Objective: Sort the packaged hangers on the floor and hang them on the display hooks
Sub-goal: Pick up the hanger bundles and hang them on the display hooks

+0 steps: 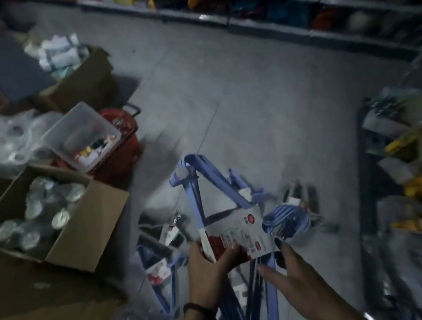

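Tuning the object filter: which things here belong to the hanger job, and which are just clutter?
Job:
- blue hanger pack, label gripped by left hand
- right hand, open beside it
- more hanger packs on the floor

Lying about:
- cardboard box
- red basket
- clear tub
- store shelves

Both forearms reach forward and down: the left hand (pixel 209 267) pinches the hanger pack (pixel 232 236) between thumb and curled fingers, while the right hand (pixel 295 276) lies just beside it, fingers straight and spread.
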Demonstrator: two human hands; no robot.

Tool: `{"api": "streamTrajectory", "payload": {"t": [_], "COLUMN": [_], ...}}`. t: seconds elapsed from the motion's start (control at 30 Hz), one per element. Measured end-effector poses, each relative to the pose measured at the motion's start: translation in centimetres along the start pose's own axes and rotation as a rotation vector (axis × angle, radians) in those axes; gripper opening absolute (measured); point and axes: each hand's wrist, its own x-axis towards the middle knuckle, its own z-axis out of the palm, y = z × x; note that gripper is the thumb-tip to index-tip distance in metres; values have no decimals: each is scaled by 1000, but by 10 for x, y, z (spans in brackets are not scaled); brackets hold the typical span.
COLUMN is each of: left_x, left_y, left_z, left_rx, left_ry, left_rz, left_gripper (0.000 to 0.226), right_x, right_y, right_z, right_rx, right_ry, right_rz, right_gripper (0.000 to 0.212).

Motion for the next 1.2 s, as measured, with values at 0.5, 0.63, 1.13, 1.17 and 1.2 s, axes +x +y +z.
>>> {"api": "streamTrajectory", "payload": {"t": [0.5, 0.63, 1.13, 1.17, 1.2], "left_x": [-141, -178, -348, -361, -374], "left_y": [116, 128, 165, 169, 172], "left_z": [224, 246, 342, 352, 361], "left_rx": [313, 331, 461, 468, 469], "left_ry": [-842, -1100, -1633, -1656, -1666], "left_rz": [179, 235, 382, 425, 458], "left_gripper": [83, 69, 98, 96, 82], "right_x": [-199, -258, -451, -459, -468], "right_y": [-3, -2, 37, 43, 49], "right_z": [-216, -222, -199, -203, -209], "right_rx": [-212, -102, -126, -121, -117], "right_ry": [1134, 1322, 1716, 1728, 1740], "right_rz": [-11, 130, 439, 424, 411], "right_gripper": [44, 29, 22, 23, 25]}}
